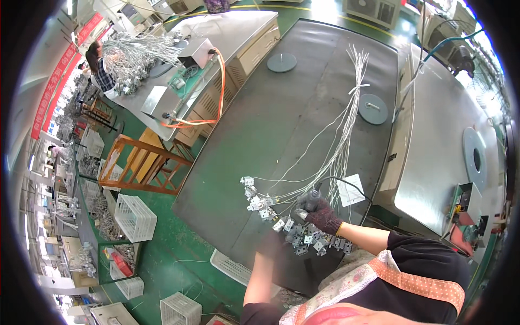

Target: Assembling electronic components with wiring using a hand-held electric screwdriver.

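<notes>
Big table (238,135), easy tangle
Long wires (346,130) cross a black cord (362,193); a tug could snag them; the right hand (326,216) grips a dark tool (309,200); the left hand (269,244) (all blur) I can't tell; little metal bits (320,241) lie close by; a bump could scatter them.

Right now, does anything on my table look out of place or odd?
Nothing I can see looks spilled or clearly damaged. A white sheet lies askew on the dark tabletop, with a black cable crossing it. Some strands of the tied wire bundle bow out leftward, apart from the rest.
</notes>
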Available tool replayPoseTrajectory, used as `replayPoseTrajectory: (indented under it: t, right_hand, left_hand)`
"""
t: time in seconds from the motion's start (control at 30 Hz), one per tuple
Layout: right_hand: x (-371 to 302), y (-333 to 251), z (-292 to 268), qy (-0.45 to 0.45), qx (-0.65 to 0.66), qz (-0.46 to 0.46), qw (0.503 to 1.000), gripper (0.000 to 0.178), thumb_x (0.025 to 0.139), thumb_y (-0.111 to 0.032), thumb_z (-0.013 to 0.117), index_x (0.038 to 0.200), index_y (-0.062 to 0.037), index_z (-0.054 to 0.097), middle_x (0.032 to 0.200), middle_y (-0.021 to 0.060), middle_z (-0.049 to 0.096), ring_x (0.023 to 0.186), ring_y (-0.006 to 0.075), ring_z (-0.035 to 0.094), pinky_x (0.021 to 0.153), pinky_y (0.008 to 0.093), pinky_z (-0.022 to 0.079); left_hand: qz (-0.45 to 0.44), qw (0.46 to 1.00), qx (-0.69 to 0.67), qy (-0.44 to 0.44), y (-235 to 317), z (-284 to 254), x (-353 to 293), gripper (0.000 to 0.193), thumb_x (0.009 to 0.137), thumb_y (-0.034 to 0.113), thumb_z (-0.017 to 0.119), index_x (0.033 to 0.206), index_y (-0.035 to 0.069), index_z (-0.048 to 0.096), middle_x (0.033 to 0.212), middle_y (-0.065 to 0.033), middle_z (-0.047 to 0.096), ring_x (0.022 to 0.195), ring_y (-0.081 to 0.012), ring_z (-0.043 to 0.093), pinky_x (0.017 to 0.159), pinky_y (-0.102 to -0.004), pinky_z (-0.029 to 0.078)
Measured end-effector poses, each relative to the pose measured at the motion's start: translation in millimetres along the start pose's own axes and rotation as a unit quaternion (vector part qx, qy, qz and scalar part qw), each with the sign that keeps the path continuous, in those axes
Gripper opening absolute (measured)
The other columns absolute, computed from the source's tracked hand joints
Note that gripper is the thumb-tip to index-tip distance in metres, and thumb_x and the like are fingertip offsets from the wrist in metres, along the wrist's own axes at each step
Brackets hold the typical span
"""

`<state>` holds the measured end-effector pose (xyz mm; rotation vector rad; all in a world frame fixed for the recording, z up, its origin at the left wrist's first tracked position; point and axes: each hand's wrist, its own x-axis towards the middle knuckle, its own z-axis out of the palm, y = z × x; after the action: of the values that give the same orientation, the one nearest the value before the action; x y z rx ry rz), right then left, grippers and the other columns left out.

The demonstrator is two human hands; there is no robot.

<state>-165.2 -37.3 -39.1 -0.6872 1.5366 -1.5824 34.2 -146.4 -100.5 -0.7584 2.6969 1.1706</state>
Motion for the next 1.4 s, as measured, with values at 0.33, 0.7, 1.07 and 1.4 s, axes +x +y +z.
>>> replayPoseTrajectory:
  t: [0.33,0.7,1.07,1.4]
  right_hand:
    - [3,17,-13,0.014,0.007,-0.009,1.000,0.032,0.078,-0.007,0.076,0.105,-0.0073,0.060,0.100,0.0031,0.062,0.089,0.0106,0.059,0.078,0.0289,0.051]
    - [2,10,-7,0.004,-0.020,0.023,1.000,0.029,0.079,-0.007,0.075,0.104,-0.0073,0.060,0.094,0.0012,0.063,0.088,0.0099,0.060,0.077,0.0282,0.051]
    - [5,-8,2,-0.034,-0.067,-0.015,0.997,0.032,0.079,-0.017,0.073,0.105,-0.0058,0.058,0.097,0.0028,0.062,0.088,0.0131,0.057,0.081,0.0316,0.048]
    - [1,-7,0,-0.034,0.015,0.043,0.998,0.036,0.077,-0.011,0.076,0.107,-0.0068,0.056,0.101,0.0011,0.063,0.094,0.0105,0.057,0.084,0.0294,0.048]
  left_hand:
    - [-0.228,0.968,0.034,0.097,41,-23,12,0.034,0.083,0.032,0.066,0.109,0.009,0.062,0.109,-0.0136,0.063,0.094,-0.0339,0.064,0.081,-0.0435,0.052]
    - [-0.076,0.973,0.084,0.201,36,23,-5,0.057,0.071,0.018,0.062,0.127,0.009,0.053,0.115,-0.0216,0.057,0.102,-0.0412,0.056,0.089,-0.0498,0.045]
    - [-0.050,0.966,0.093,0.235,45,21,-4,0.059,0.070,0.019,0.065,0.126,0.007,0.052,0.113,-0.0211,0.058,0.102,-0.0396,0.056,0.087,-0.0480,0.046]
    - [-0.151,0.959,0.058,0.233,47,38,-7,0.044,0.078,0.021,0.064,0.115,0.000,0.054,0.112,-0.0255,0.057,0.107,-0.0412,0.053,0.092,-0.0487,0.044]
